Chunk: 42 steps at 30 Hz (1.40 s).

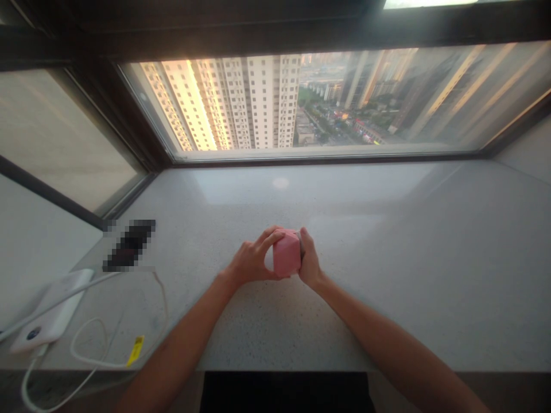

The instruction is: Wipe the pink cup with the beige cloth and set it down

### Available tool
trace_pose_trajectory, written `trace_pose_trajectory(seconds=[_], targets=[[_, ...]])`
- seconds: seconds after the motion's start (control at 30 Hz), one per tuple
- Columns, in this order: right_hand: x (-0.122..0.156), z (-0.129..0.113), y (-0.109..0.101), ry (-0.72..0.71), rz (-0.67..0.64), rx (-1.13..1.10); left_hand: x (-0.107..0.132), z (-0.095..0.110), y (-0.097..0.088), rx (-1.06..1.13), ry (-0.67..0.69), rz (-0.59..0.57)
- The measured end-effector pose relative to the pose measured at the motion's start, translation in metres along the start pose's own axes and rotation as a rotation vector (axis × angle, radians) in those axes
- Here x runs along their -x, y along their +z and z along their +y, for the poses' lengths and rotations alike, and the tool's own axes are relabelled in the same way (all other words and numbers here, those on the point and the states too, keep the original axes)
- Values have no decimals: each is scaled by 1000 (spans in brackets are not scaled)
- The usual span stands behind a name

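Left hand: curled narrow around the pink block, fingers lying over its upper left corner, with a small gap showing between palm and block.

Right hand: closed on the block's right side, fingers upright against it and partly covering a dark grey edge.

Pink block: a rounded, boxy thing gripped between both hands, tilted slightly, in the middle of the worktop. Whether it touches the surface I cannot tell.

Worktop: pale speckled stone running up to the window.

Left end of the worktop: a white power bank with a white cable looped beside it and a yellow tag on the cable. Just beyond lies a dark flat object, pixelated too heavily to name.

Window: a dark-framed pane looks down on high-rise towers and streets, with reflections across its right side.
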State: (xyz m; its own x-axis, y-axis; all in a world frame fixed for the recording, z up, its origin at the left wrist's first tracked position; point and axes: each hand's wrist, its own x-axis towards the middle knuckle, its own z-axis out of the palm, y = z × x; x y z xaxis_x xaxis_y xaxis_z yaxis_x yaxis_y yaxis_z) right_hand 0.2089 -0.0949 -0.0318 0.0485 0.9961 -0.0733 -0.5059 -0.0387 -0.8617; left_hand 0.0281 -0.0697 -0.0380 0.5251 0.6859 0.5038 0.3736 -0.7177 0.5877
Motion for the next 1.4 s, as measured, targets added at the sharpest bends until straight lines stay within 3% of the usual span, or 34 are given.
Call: trace_pose_trajectory(seconds=[0.2,0.63,0.93,1.1,1.23,1.4], targets=[[1,4,-2,-7,-5,25,-1,-1,0,-180,73,-31],[5,12,-7,-75,81,122,1,-1,-1,-117,-50,-115],[6,12,-12,-211,-56,277,-1,5,-2,-4,-168,-175],[7,8,-16,-420,-168,405,-2,10,-2,133,-235,-210],[9,2,-17,-643,-309,524,-1,9,0,280,-227,-195],[7,-4,-13,-879,-390,642,-3,10,-2,407,-226,-212]])
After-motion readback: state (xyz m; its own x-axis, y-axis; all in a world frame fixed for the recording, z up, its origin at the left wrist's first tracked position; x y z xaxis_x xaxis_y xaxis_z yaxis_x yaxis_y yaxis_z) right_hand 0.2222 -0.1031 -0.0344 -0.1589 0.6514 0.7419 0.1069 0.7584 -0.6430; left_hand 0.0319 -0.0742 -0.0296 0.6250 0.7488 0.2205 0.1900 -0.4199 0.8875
